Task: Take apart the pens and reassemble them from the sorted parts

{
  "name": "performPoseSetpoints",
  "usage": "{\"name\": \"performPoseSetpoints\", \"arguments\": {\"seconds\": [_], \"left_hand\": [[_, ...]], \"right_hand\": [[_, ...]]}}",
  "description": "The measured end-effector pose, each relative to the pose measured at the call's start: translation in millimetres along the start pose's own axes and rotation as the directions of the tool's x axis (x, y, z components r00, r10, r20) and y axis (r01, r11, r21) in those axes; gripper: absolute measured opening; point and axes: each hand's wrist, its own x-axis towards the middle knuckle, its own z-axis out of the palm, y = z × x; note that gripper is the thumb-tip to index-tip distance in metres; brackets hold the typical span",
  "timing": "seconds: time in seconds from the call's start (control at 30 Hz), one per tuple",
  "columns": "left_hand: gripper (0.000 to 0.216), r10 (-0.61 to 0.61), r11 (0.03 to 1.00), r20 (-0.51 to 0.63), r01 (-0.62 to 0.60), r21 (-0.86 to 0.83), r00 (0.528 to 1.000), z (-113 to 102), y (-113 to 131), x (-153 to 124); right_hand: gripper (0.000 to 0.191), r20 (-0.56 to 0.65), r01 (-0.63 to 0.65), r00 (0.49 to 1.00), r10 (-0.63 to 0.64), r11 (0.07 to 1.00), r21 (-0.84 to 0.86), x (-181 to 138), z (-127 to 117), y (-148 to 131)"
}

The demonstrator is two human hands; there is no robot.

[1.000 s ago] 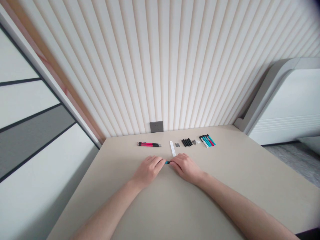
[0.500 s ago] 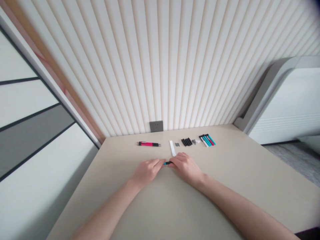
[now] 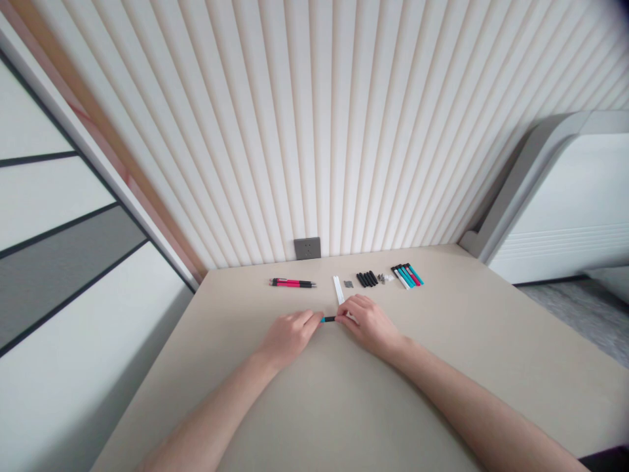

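My left hand (image 3: 289,334) and my right hand (image 3: 369,322) meet low over the beige table (image 3: 442,367), both closed on one teal and black pen (image 3: 328,319). Only a short stretch of the pen shows between the fingertips. Just behind my right hand lie white refill tubes (image 3: 338,289). A pair of red and black pens (image 3: 293,283) lies to the back left.
Along the back of the table sit small grey parts (image 3: 348,284), a row of black pen pieces (image 3: 367,279), tiny springs (image 3: 386,278) and several teal, red and white pen barrels (image 3: 407,276). A grey wall socket (image 3: 307,248) is behind. A white unit (image 3: 565,203) stands at the right.
My right hand has slid slightly right and back, so a little more of the pen shows between the two hands. The left hand has hardly moved.
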Motion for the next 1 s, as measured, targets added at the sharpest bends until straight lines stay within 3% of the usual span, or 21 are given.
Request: {"name": "performPoseSetpoints", "arguments": {"seconds": [0.23,0.37,0.63,0.73,1.0], "left_hand": [[0.021,-0.017,1.000,-0.016,0.017,-0.001,1.000,-1.8,1.2,0.9],[0.020,-0.017,1.000,-0.009,0.017,-0.006,1.000,-1.4,1.4,0.8],[0.019,-0.015,1.000,0.006,0.015,-0.007,1.000,-1.8,1.8,1.0],[0.019,-0.023,1.000,0.006,0.023,-0.006,1.000,-1.7,1.6,0.9],[0.020,-0.026,0.999,-0.017,0.026,-0.034,1.000,-1.7,1.9,0.8]], "right_hand": [[0.024,0.066,0.011,0.998,-0.009,0.999,-0.034,0.1,-0.3,-0.8],[0.009,0.039,-0.013,0.999,0.013,1.000,-0.005,0.0,2.2,-0.8],[0.023,0.084,0.004,0.996,-0.002,1.000,-0.027,-0.9,1.0,-1.7],[0.011,0.058,-0.019,0.998,0.019,1.000,-0.012,-0.9,1.1,-1.5],[0.015,0.078,-0.021,0.997,0.022,1.000,-0.018,-0.9,2.6,-2.0]]}}
